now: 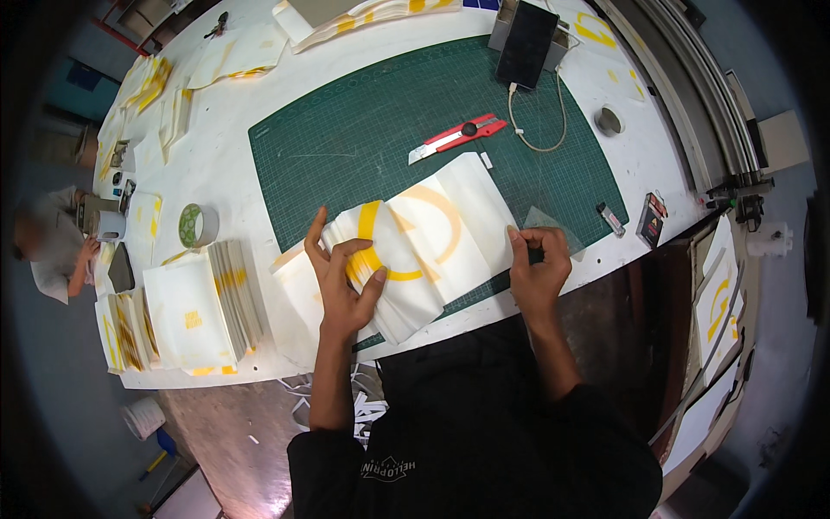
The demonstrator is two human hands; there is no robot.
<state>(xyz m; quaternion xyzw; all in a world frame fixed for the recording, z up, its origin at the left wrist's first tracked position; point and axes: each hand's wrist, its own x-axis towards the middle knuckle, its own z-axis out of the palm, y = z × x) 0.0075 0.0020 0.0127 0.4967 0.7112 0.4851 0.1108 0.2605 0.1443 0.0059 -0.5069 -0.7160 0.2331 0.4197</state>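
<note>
A long white printed strip (445,212) with yellow and pale orange shapes lies across the front of the green cutting mat (346,164). Its left part is folded into a layered bundle (402,298). My left hand (350,285) grips this bundle, thumb and fingers pressed on the yellow print, forefinger raised. At the strip's right end, my right hand (540,268) pinches the edge between thumb and forefinger, its other fingers curled. Beyond the strip rests a red utility knife (458,138), blade out toward the left. More white printed material (298,281) shows under and beside my left hand.
Folded printed stacks (186,303) stand at left beside a green tape roll (198,226). A phone (527,43) with a looped cable (564,130) is at the back. A lighter (610,220) and small dark box (651,220) lie right. Another person (60,242) is at far left.
</note>
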